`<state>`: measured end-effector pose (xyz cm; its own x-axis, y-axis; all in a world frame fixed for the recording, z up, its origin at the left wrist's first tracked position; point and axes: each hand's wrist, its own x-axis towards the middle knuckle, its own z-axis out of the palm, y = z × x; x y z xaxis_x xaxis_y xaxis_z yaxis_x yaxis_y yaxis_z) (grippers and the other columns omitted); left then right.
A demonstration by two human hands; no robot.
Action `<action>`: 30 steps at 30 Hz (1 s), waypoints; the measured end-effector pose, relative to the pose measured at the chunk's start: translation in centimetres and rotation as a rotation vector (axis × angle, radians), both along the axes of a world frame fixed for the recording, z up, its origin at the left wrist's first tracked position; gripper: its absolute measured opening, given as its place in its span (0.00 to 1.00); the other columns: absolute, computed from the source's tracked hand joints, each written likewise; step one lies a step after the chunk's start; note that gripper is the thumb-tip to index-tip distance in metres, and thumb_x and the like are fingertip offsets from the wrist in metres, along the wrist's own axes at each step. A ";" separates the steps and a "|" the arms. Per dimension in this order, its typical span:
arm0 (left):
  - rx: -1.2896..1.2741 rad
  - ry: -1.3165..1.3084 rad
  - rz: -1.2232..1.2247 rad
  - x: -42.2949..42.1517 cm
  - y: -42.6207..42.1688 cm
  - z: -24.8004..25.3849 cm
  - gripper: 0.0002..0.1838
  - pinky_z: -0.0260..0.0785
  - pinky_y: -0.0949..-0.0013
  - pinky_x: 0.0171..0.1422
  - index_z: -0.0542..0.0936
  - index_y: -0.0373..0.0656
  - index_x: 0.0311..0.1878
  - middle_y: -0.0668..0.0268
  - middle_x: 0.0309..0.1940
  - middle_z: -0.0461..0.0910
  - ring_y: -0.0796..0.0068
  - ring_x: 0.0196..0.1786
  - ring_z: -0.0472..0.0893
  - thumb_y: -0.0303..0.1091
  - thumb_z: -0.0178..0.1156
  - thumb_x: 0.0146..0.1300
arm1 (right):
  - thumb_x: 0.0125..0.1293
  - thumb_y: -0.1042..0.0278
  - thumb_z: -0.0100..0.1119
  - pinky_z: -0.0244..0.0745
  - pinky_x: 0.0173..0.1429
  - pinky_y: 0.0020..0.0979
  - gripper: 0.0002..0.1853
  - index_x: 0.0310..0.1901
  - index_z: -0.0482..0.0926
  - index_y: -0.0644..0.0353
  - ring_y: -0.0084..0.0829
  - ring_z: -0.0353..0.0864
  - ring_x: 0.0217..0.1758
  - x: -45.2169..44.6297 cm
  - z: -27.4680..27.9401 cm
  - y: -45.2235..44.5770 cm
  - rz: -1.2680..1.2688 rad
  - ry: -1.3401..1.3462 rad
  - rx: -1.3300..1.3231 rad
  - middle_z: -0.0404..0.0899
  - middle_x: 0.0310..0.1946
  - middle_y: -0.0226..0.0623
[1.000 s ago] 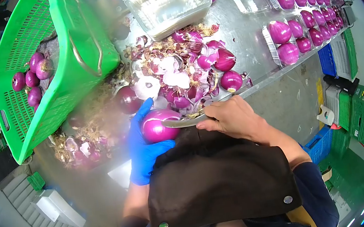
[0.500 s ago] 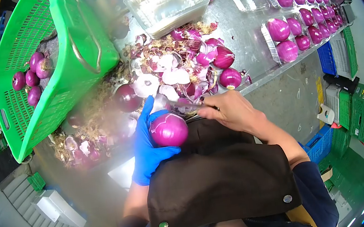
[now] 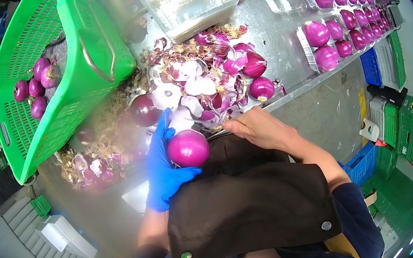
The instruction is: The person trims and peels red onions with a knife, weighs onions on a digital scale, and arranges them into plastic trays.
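red onion (image 3: 189, 148): one, smooth, glossy, near round; no clear long axis. location: in the cup of the left hand, just beyond the upper edge of the dark apron (image 3: 248, 207).

left hand (image 3: 161, 161): blue glove. fingers gripping the red onion, thumb along its near side, other fingers to its left and behind, one finger reaching up past it. this is the nearer hand, in contact with the onion.

right hand (image 3: 264, 127): bare, fingers bent inward. cannot tell from this view whether they are closed on anything. placed to the right of the onion and slightly farther from the body, apart from it.

governing relation: the onion lies to the left of the right fingers and slightly toward the body; its right face is uncovered and turned to them, with a gap between.

surroundings: peel heap (image 3: 198, 85), directly beyond both hands, on a metal table (image 3: 290, 73). loose onion (image 3: 262, 89), at the right side of the heap. darker onion (image 3: 145, 110), at its left side, near the gloved fingertips. green crate (image 3: 117, 62), tilted, far left, onions inside. clear tubs (image 3: 198, 25), stacked, behind the heap. packed onions (image 3: 317, 33), in clear trays, far right.
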<state>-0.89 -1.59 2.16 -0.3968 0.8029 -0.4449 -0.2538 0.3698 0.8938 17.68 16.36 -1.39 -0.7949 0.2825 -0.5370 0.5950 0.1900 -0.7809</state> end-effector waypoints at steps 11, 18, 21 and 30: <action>0.150 -0.483 0.303 0.2 -1.6 -2.3 0.54 0.65 0.58 0.74 0.59 0.41 0.76 0.60 0.67 0.68 0.62 0.69 0.70 0.25 0.72 0.41 | 0.75 0.39 0.49 0.67 0.32 0.39 0.35 0.22 0.72 0.66 0.35 0.70 0.22 -1.4 -0.7 -0.5 -0.137 0.083 -0.164 0.70 0.15 0.41; 0.156 -0.796 0.513 1.0 -1.4 -4.1 0.38 0.69 0.52 0.71 0.63 0.38 0.71 0.52 0.66 0.71 0.56 0.66 0.74 0.51 0.62 0.66 | 0.65 0.49 0.67 0.75 0.36 0.39 0.21 0.46 0.77 0.58 0.40 0.85 0.34 -3.5 1.6 -2.3 -0.249 0.500 0.089 0.82 0.28 0.40; 0.136 -0.797 0.500 1.3 -0.9 -3.5 0.36 0.70 0.51 0.70 0.65 0.39 0.70 0.53 0.64 0.72 0.57 0.65 0.75 0.51 0.61 0.67 | 0.53 0.56 0.78 0.76 0.34 0.32 0.30 0.56 0.76 0.53 0.30 0.81 0.31 -4.2 1.8 -2.3 -0.139 0.545 0.257 0.79 0.34 0.33; 0.137 -0.765 0.627 1.7 -1.6 -5.5 0.32 0.70 0.51 0.71 0.66 0.39 0.70 0.53 0.64 0.73 0.58 0.65 0.76 0.43 0.60 0.67 | 0.48 0.63 0.76 0.74 0.26 0.33 0.24 0.48 0.80 0.57 0.32 0.82 0.25 -4.6 -0.1 -3.0 -0.061 0.643 0.693 0.77 0.29 0.33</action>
